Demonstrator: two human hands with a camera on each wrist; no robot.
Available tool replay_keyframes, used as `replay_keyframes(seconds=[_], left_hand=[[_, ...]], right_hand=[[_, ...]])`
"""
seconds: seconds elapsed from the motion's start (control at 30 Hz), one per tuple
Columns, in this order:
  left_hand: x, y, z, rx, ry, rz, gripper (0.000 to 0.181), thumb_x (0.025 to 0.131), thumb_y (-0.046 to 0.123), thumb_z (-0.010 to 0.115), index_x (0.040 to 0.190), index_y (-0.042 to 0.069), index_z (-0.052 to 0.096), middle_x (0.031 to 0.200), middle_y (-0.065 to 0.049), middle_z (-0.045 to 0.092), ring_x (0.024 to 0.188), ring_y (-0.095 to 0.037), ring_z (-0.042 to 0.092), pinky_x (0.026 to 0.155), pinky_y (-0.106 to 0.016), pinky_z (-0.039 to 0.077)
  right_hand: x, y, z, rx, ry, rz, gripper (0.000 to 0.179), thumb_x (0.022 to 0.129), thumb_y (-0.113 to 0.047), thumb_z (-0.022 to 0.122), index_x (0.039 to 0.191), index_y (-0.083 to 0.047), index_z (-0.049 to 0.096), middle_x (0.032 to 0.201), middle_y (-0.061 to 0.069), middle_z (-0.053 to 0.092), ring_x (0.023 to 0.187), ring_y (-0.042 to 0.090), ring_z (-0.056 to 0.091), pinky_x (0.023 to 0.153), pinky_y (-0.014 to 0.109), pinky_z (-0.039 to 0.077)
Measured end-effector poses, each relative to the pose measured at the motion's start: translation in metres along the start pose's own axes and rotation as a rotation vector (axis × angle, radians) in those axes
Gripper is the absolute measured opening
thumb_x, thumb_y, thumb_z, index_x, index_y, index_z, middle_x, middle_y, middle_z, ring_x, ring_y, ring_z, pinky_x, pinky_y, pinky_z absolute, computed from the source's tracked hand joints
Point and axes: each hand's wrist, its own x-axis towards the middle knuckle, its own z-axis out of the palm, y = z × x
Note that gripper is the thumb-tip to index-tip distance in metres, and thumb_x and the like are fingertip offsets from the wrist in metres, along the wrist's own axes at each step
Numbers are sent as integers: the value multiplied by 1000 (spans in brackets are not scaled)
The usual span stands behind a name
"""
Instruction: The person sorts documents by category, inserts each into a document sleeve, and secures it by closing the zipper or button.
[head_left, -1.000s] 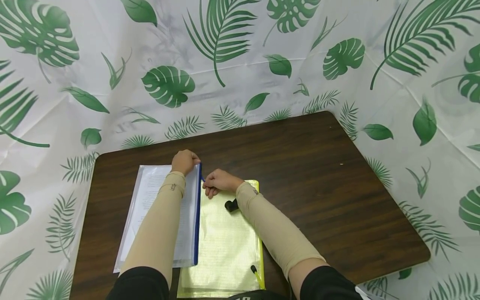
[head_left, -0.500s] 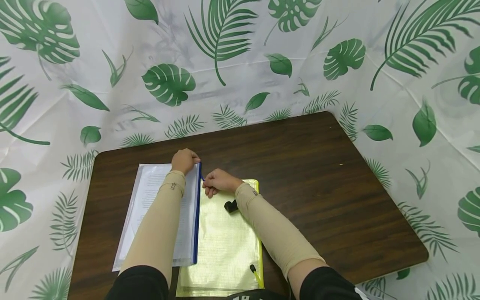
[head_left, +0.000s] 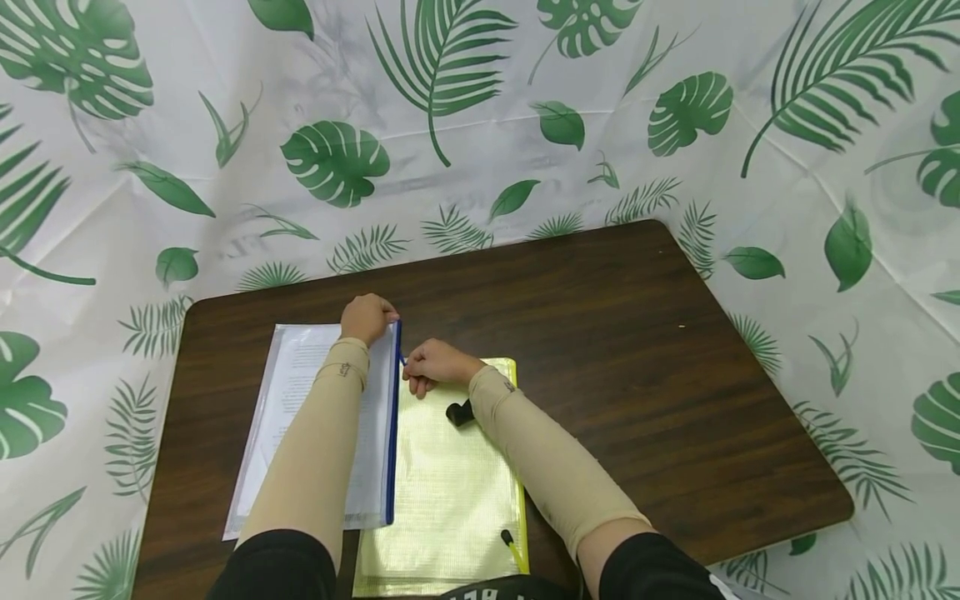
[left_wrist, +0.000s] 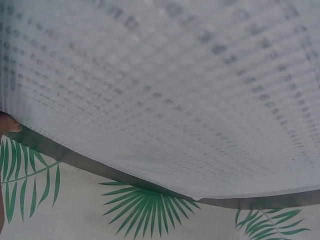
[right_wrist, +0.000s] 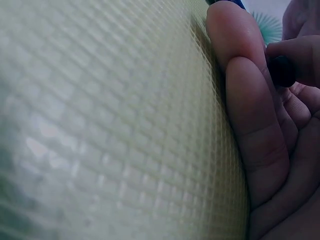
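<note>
A clear mesh zip pouch (head_left: 300, 375) with printed paper inside lies on the left of the table, its blue zipper (head_left: 392, 450) along the right side. At its top right corner, my left hand (head_left: 366, 319) pinches the edge by the zipper's end. The left wrist view is filled by the pouch's mesh and print, with a thumb tip at the left border. Just to the right, my right hand (head_left: 444, 364) pinches the blue zipper pull, whose black end (right_wrist: 282, 71) shows between thumb and fingers. Its other fingers are curled close over a yellow mesh zip pouch (head_left: 457, 483).
The yellow pouch lies partly under the clear one; its black-tipped yellow pull (head_left: 513, 546) is near the front. A small black object (head_left: 459, 412) is beside the right wrist. The dark wood table (head_left: 675, 400) extends right, and a leaf-print sheet (head_left: 465, 100) hangs behind.
</note>
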Motion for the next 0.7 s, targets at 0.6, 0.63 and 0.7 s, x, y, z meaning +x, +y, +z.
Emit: replay_keyframes(seconds=[0.6, 0.63, 0.7], left_hand=[[1, -3, -1, 3, 7, 12, 23, 95, 24, 72, 101, 4, 80, 102, -16, 76, 94, -38, 71, 84, -51, 55], [2, -4, -1, 0, 7, 11, 23, 95, 24, 72, 101, 4, 81, 102, -16, 76, 94, -38, 71, 84, -51, 55], [4, -4, -1, -4, 2, 7, 23, 95, 24, 71, 101, 4, 81, 102, -16, 76, 93, -38, 71, 83, -50, 56]], right_hand=[[3, 0, 0, 19, -40, 5, 28, 105, -9, 52, 92, 5, 73, 71, 9, 71, 62, 14, 69, 60, 25, 56], [3, -1, 0, 17, -49, 4, 27, 105, -8, 53, 92, 5, 73, 71, 9, 71, 62, 14, 69, 60, 24, 56], [2, -3, -1, 14, -63, -1, 27, 105, -8, 53, 91, 5, 73, 71, 8, 71, 62, 15, 69, 61, 25, 56]])
